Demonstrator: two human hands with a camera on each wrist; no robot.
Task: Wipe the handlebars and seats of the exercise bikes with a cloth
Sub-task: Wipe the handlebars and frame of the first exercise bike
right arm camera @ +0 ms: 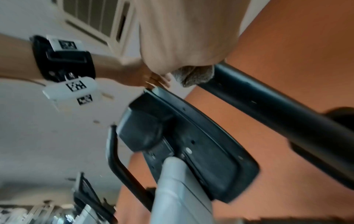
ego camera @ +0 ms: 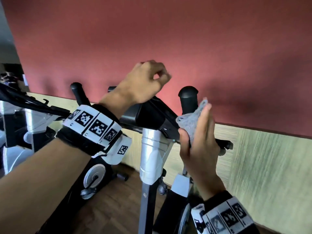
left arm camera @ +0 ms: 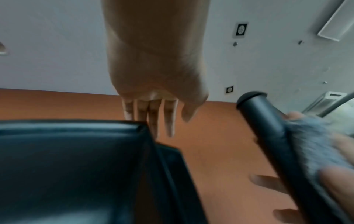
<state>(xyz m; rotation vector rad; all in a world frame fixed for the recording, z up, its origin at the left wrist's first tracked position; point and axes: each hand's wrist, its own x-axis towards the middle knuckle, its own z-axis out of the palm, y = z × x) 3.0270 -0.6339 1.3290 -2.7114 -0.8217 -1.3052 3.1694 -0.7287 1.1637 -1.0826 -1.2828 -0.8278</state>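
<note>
The exercise bike's black right handlebar (ego camera: 188, 98) stands upright beside the console (ego camera: 145, 114). My right hand (ego camera: 199, 141) holds a grey cloth (ego camera: 190, 120) against this bar, thumb and fingers curled round it. In the left wrist view the cloth (left arm camera: 314, 144) lies between that hand and the handlebar (left arm camera: 268, 128). My left hand (ego camera: 148, 78) hovers above the console's top edge, fingers loosely bent, holding nothing. Its fingers (left arm camera: 151, 115) hang just behind the console (left arm camera: 67, 159). The left handlebar (ego camera: 79, 93) stands bare. No seat is in view.
A silver post (ego camera: 152, 149) carries the console. Another exercise bike (ego camera: 25, 115) stands close on the left. A red wall with a beige lower panel (ego camera: 261, 157) runs right behind the bikes. Wooden floor (ego camera: 118, 191) lies below.
</note>
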